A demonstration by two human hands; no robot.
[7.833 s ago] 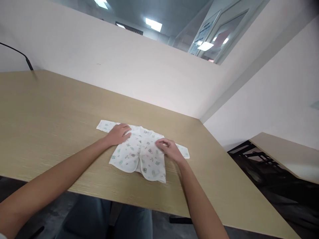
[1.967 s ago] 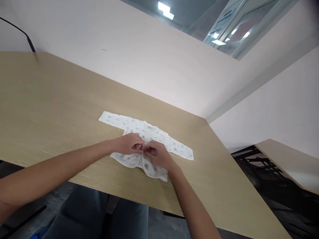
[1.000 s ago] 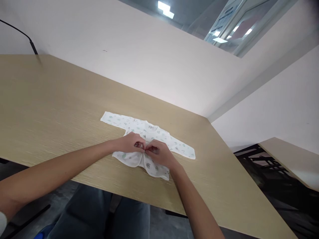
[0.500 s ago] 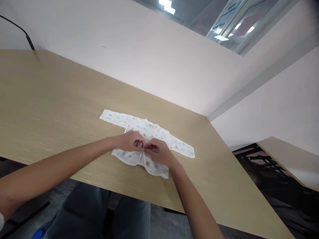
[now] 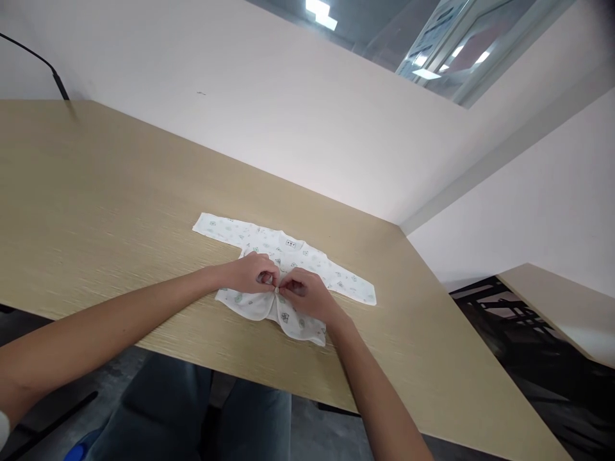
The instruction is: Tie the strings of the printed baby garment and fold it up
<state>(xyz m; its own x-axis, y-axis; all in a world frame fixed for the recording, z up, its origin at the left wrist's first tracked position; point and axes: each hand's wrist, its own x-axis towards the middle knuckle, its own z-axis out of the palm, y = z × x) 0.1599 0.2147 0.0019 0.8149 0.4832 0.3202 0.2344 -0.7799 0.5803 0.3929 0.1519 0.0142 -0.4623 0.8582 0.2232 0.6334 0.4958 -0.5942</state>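
Note:
A small white baby shirt with a scattered green and grey print lies face up on the table, its sleeves spread to both sides. My left hand pinches the left edge of its front opening. Opposite it, my right hand pinches the right edge, fingertips nearly touching those of the left. A small pale button shows between the fingertips. Below the hands the two front panels curve apart at the hem. What exactly lies under the fingertips is hidden.
The wooden table runs back to a white wall. A black cable comes down at the far left. Beyond the right table edge stand another light tabletop and dark metal frames. My legs are under the front edge.
The fingertips have parted very slightly, and the button between them now shows more plainly. Both hands otherwise keep their place on the shirt.

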